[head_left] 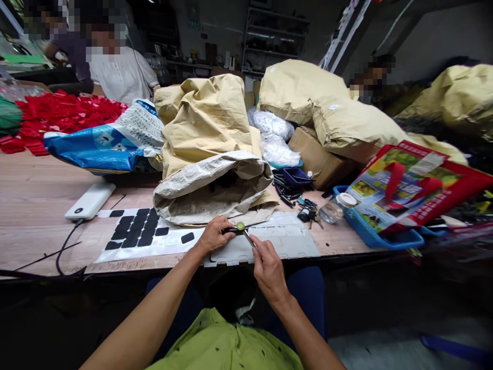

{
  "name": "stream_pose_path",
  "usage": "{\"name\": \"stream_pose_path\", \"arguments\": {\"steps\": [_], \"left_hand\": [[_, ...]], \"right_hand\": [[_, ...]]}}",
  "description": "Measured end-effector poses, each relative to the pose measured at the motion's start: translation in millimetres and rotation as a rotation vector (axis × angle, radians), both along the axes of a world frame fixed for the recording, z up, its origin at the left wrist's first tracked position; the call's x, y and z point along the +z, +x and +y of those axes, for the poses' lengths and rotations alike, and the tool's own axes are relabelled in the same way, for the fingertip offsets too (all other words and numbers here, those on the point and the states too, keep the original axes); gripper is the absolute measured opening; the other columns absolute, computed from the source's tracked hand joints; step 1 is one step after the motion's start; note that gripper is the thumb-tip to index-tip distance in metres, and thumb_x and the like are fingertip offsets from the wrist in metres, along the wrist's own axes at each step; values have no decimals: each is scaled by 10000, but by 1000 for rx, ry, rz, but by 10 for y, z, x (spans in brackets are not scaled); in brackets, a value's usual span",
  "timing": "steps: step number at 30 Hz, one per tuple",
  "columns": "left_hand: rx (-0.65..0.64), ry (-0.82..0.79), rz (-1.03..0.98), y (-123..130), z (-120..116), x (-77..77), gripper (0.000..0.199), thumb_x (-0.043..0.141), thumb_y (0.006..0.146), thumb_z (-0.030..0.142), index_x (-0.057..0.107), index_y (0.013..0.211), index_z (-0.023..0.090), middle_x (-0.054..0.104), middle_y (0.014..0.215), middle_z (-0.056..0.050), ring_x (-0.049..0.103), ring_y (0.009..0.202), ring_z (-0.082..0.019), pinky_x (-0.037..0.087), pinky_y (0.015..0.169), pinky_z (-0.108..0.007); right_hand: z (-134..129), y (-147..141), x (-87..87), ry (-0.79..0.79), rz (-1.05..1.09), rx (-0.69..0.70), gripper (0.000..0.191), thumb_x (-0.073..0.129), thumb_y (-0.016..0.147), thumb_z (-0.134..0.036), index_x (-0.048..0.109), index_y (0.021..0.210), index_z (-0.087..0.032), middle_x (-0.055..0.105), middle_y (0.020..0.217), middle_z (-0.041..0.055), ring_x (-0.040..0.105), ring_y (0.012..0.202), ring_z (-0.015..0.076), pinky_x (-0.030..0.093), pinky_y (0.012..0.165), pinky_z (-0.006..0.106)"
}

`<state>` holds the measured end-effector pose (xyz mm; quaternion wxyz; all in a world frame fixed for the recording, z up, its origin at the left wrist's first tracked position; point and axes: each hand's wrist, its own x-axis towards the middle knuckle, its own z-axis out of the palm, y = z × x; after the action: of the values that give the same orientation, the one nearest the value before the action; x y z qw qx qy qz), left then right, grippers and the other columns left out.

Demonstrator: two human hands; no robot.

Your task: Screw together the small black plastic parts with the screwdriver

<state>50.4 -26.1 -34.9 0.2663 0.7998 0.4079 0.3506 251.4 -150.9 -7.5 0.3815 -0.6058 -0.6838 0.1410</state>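
Observation:
My left hand (215, 234) is closed on a small black part (230, 230) just above the front of the table. At the end of this part, a round yellow-green piece (241, 225) faces up. My right hand (268, 264) pinches a slim silver metal rod (249, 238), whose far end meets the round piece; whether they are joined, I cannot tell. Beneath both hands lies a pale grey board (285, 241). Directly beyond them, a woven sack (208, 203) lies with its mouth facing me, its inside dark. Left of my hands, rounded black pads (136, 228) stick to a white sheet (175, 244).
A white power bank (90, 200) with a black cable sits at left. Further back are a blue-white bag (100, 149) and a red heap (69, 118). To the right are keys (318, 220), a clear jar (331, 210) and a blue basket (381, 239). Other people sit behind.

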Motion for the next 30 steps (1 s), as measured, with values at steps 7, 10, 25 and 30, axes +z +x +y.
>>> {"name": "stream_pose_path", "arguments": {"steps": [7,10,25,30], "left_hand": [[-16,18,40,0,-21,12,145,761,808,201,749,952,187,649,884,-43,591,902,-219,450,827,-330],[-28,36,72,-7,-28,15,207,762,822,263,716,1010,191,650,931,-47,587,933,-233,444,845,-340],[-53,-58,-36,-23,-348,390,253,571,983,392,676,1092,190,677,996,-64,598,945,-222,450,866,-337],[-397,-552,17,73,-1274,174,294,595,954,462,731,1076,232,730,932,-44,635,838,-201,467,785,-298]], "right_hand": [[193,201,143,16,-35,-59,399,436,1034,-235,619,1388,-248,653,1072,60,647,982,172,507,880,263],[488,418,224,-17,-199,-209,395,464,1016,-213,643,1367,-249,645,1059,67,621,977,191,477,863,277],[959,498,-110,-120,-597,-399,376,434,1014,-234,601,1347,-278,588,1096,98,474,1005,253,316,793,355],[972,511,-130,-104,-577,-394,391,455,984,-213,597,1345,-258,580,1093,111,459,1003,267,322,803,368]]}}
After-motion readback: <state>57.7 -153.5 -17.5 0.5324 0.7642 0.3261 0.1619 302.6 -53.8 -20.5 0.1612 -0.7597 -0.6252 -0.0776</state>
